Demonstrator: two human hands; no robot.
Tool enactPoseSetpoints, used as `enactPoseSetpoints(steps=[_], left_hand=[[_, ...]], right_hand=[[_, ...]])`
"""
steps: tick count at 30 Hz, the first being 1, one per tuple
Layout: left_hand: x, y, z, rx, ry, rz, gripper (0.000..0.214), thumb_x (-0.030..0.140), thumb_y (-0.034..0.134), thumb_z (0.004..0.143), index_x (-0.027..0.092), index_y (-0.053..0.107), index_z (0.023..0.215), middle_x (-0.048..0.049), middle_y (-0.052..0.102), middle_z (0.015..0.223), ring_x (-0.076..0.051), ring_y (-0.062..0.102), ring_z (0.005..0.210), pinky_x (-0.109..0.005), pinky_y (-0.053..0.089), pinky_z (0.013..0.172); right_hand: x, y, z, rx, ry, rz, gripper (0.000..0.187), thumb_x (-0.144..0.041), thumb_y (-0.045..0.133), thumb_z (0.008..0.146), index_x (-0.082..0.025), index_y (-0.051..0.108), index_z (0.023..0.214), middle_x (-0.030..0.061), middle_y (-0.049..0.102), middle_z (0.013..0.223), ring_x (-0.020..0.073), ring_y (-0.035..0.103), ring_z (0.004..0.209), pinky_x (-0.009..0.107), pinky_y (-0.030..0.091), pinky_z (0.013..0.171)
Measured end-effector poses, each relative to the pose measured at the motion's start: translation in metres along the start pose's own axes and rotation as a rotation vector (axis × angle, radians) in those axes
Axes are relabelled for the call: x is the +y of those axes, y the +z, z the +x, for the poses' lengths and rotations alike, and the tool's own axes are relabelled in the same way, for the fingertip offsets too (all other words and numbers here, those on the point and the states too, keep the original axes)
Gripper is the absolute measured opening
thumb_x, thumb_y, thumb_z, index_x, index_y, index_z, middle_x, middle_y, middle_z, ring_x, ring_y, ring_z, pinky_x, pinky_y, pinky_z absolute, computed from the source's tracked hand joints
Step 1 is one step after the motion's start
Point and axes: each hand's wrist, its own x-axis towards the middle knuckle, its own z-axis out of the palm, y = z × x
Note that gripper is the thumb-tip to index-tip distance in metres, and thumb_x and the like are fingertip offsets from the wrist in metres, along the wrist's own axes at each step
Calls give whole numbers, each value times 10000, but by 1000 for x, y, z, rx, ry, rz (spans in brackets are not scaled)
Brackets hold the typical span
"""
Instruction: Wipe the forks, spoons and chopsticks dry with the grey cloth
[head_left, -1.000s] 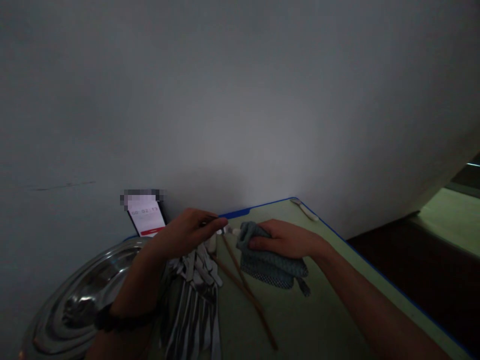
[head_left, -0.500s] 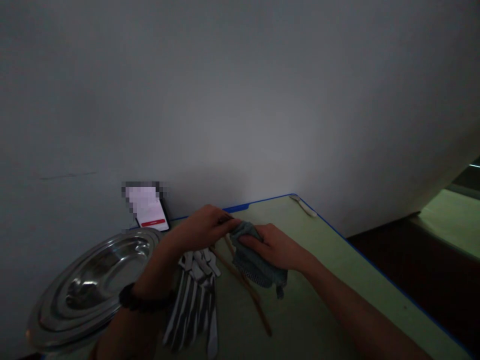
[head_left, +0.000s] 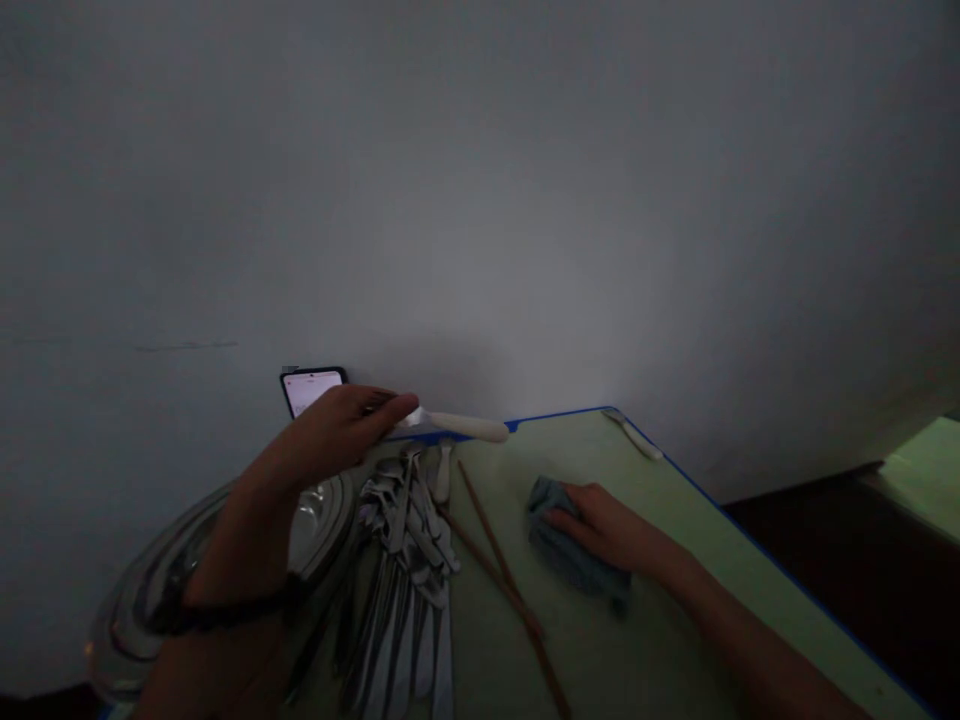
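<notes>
Left hand [head_left: 351,428] lifts a white-handled utensil [head_left: 469,428], right hand [head_left: 606,527] bunches a grey-blue cloth [head_left: 564,545] beside crossed brown sticks [head_left: 531,622]!

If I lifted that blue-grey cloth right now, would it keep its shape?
Probably not: the cloth bunches in the right hand, so it seems floppy. Being crumpled, it probably won't roll, and soft-looking fabric shouldn't break.

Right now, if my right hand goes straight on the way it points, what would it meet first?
Probably one thin brown wooden stick, near its far end, left of the blue-grey cloth your right hand holds. The white-handled metal utensil in your left hand seems higher, but depth is unclear.
</notes>
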Motion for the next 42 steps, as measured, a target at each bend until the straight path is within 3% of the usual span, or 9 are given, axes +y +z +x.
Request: enactPoseSetpoints(steps=[3,5,7,10,13,15,21,26,42], left_hand=[[3,8,5,-22,18,-68,462,457,353,875,127,668,805,-27,668,699,-149,587,633,-214,388,565],[11,19,10,-67,74,-92,434,427,359,880,136,673,814,-32,671,714,-146,586,651,-214,388,587],[18,31,14,-92,142,-130,402,398,365,884,149,675,827,-27,670,721,-130,574,636,-212,380,594],[26,46,19,-122,219,-149,385,404,385,878,153,672,829,-9,635,643,-112,531,558,-208,347,541],[28,58,23,-175,256,-157,390,450,406,865,159,662,825,-4,627,636,-111,516,540,-209,327,513],[27,67,25,-187,234,-159,406,497,405,853,165,639,878,-18,648,695,-126,540,575,-216,346,530],[21,93,27,-306,77,-80,467,496,451,819,148,528,1120,-109,646,1022,-204,601,861,-270,434,712],[25,102,26,-416,120,-46,427,471,430,837,185,554,1128,-94,625,1111,-217,585,968,-290,438,801],[40,128,20,-466,216,123,390,339,470,825,235,562,1189,-120,664,1066,-289,611,966,-388,457,806]], right_hand=[[3,5,2,-30,32,67,422,-503,544,754,-174,553,1020,87,629,936,215,580,839,359,443,756],[-3,3,6,49,12,196,738,-539,611,679,-175,371,1273,141,524,1202,242,517,1042,391,402,878],[-13,-2,11,165,-12,383,763,-574,483,761,-185,215,1360,153,453,1286,215,497,1077,384,385,907],[-27,-8,11,157,44,611,564,-530,261,872,-174,347,1300,86,629,896,137,567,661,289,463,628],[-29,-12,4,64,147,623,482,-505,371,851,-153,539,1133,9,551,650,93,464,494,215,380,461],[-19,-17,-1,113,174,522,455,-496,383,849,-150,591,1060,19,544,688,103,483,554,218,390,495],[59,-31,-7,562,364,-199,463,-416,267,894,-153,497,1197,96,611,863,212,571,800,338,421,752],[93,-19,-3,471,571,-518,417,-345,277,899,-211,460,1250,119,589,1008,213,574,882,310,411,772],[105,-17,-3,604,591,-907,345,-253,413,835,-221,554,1148,115,538,981,261,447,911,363,293,745]])
